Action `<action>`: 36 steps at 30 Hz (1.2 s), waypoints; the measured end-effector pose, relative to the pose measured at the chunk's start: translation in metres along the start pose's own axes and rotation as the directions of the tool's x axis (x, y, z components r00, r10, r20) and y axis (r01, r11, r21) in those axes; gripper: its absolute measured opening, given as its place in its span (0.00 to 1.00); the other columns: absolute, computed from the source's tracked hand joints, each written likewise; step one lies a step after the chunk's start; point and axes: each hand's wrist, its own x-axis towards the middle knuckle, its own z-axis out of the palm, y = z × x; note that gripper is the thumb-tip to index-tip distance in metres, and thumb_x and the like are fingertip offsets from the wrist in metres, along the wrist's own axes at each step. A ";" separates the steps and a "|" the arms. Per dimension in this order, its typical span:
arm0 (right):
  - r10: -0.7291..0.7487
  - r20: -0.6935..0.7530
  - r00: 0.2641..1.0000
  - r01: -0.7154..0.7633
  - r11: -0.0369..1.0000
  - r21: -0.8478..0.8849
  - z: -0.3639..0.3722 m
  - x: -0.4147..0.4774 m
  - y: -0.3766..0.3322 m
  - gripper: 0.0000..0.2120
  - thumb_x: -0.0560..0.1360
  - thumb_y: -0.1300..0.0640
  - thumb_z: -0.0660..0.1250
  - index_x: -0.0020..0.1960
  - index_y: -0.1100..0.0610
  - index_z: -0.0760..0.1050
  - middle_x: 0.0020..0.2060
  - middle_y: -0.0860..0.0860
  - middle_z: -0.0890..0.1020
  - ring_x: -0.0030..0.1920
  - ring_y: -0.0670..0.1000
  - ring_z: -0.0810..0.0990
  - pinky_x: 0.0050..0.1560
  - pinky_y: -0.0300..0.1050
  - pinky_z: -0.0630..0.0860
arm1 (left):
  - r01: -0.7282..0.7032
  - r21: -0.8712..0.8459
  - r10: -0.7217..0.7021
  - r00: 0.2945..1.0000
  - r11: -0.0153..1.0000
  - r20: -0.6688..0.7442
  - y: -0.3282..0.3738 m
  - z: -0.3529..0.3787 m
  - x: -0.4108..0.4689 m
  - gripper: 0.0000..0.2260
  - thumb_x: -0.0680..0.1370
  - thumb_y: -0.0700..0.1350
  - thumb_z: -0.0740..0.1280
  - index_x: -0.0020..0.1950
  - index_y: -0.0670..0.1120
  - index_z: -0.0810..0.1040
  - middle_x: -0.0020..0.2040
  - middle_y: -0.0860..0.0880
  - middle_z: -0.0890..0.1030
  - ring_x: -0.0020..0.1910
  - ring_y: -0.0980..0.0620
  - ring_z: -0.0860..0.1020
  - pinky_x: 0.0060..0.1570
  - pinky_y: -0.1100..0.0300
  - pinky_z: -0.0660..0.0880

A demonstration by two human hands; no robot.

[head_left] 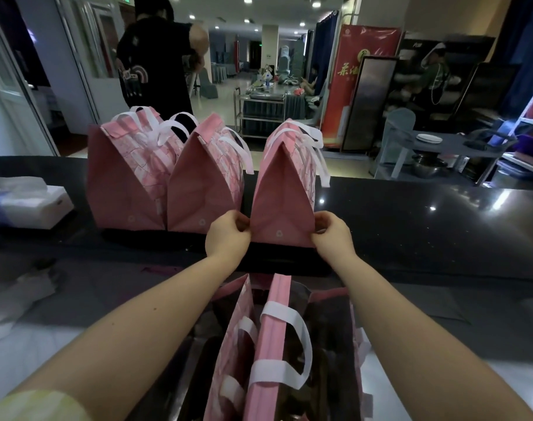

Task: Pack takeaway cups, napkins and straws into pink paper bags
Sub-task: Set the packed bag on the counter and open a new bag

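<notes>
Three pink paper bags with white handles stand closed on the dark raised counter (411, 214). I hold the right-hand bag (282, 192) at its base: my left hand (228, 235) pinches its lower left corner and my right hand (332, 233) pinches its lower right corner. The middle bag (201, 183) and the left bag (122, 180) stand side by side, touching. Below my forearms, more pink bags (271, 344) stand open or folded flat in the near foreground. No cups or straws show.
A white tissue box (31, 202) sits at the counter's left end. Crumpled white plastic (19, 299) lies on the lower surface at left. A person in black (156, 65) stands behind the counter. A metal trolley (262, 113) and shelves (441, 147) are further back.
</notes>
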 end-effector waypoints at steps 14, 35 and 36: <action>0.053 0.232 0.971 -0.080 0.991 0.108 0.010 0.006 -0.001 0.22 0.70 0.69 0.71 0.60 0.52 0.75 0.54 0.50 0.82 0.51 0.49 0.82 0.53 0.47 0.80 | 0.096 -0.050 -0.099 0.994 0.994 -0.056 0.012 -0.014 -0.014 0.09 0.72 0.47 0.73 0.52 0.50 0.82 0.43 0.55 0.81 0.46 0.51 0.81 0.47 0.58 0.76; -0.219 0.538 0.814 0.180 0.976 0.124 -0.089 -0.088 0.050 0.16 0.72 0.52 0.74 0.58 0.45 0.77 0.49 0.40 0.79 0.46 0.39 0.77 0.42 0.32 0.72 | 0.143 0.172 -0.097 0.963 0.975 -0.252 0.100 -0.017 -0.248 0.11 0.71 0.47 0.73 0.53 0.55 0.83 0.53 0.54 0.81 0.57 0.49 0.77 0.58 0.47 0.75; -0.205 0.545 0.813 0.145 0.978 0.152 -0.092 -0.091 0.056 0.16 0.73 0.52 0.74 0.59 0.44 0.76 0.49 0.40 0.78 0.46 0.39 0.77 0.39 0.31 0.72 | 0.121 0.164 -0.070 0.955 0.979 -0.287 0.100 -0.019 -0.264 0.11 0.71 0.47 0.74 0.52 0.55 0.83 0.53 0.55 0.81 0.57 0.50 0.77 0.59 0.46 0.74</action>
